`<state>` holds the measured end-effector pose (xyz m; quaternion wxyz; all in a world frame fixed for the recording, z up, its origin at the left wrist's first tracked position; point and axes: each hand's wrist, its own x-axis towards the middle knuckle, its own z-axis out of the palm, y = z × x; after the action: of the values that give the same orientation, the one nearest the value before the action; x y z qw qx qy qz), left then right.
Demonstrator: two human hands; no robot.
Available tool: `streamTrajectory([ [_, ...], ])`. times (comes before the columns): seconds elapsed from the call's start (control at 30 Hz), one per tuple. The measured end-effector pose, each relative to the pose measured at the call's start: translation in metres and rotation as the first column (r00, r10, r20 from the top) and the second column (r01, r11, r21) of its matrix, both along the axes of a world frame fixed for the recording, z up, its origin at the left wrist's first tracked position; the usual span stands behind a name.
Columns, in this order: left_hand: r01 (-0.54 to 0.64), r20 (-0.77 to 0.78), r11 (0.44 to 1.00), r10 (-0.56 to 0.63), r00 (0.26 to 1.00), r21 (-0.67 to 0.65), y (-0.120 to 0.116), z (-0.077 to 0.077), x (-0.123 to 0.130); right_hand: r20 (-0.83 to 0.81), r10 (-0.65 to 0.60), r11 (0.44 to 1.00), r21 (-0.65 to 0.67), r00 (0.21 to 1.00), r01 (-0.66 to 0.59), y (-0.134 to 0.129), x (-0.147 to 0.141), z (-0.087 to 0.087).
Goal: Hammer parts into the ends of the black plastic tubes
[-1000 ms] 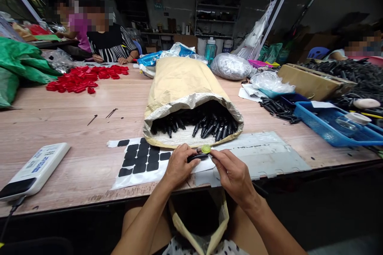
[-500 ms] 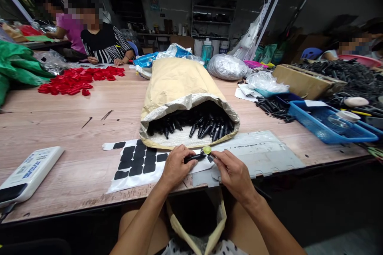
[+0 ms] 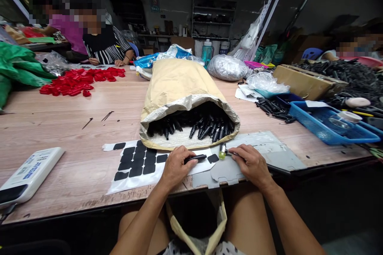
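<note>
My left hand [image 3: 177,167] is closed around a slim black pen-shaped piece [image 3: 196,158], which lies sideways with its tip pointing right. In my right hand [image 3: 250,165] is the thin dark handle of a small hammer [image 3: 222,151]; its head is shiny metal with a yellow-green face and sits low over a grey board [image 3: 269,151]. Hammer and black piece are apart. Just beyond both hands, an open paper sack [image 3: 184,79] shows many similar black pieces [image 3: 212,125] in its mouth. Under my left hand lies a white sheet with black square stickers [image 3: 137,161].
At left are a white box-shaped device [image 3: 30,173] and a heap of red parts [image 3: 74,81]. A blue tray [image 3: 329,125] and piled black parts [image 3: 338,75] stand at right. Co-workers [image 3: 104,46] sit across the table. A second sack opening [image 3: 199,231] hangs at my lap.
My right hand has moved right with the hammer, and its head has swung away from the black piece. My left hand holds the same piece in nearly the same spot.
</note>
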<state>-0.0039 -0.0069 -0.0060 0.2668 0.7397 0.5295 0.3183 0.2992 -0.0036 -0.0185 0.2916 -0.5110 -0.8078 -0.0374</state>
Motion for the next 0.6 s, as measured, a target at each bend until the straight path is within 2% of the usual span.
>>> streamTrajectory([
  [0.4, 0.02, -0.018, 1.0, -0.02, 1.0, 0.01, 0.002, -0.002, -0.002, 0.004, -0.077, 0.997, 0.013, 0.997, 0.077, -0.001, -0.001, -0.007],
  [0.5, 0.04, -0.007, 0.999, -0.04, 0.999, 0.024, -0.006, 0.007, -0.001, -0.001, -0.084, 0.996, 0.012, 0.996, 0.084, -0.001, -0.001, -0.008],
  [0.6, 0.193, 0.075, 0.98, -0.189, 0.979, -0.046, -0.034, 0.023, 0.006, 0.001, -0.082, 0.997, 0.009, 0.997, 0.082, -0.001, -0.002, -0.008],
])
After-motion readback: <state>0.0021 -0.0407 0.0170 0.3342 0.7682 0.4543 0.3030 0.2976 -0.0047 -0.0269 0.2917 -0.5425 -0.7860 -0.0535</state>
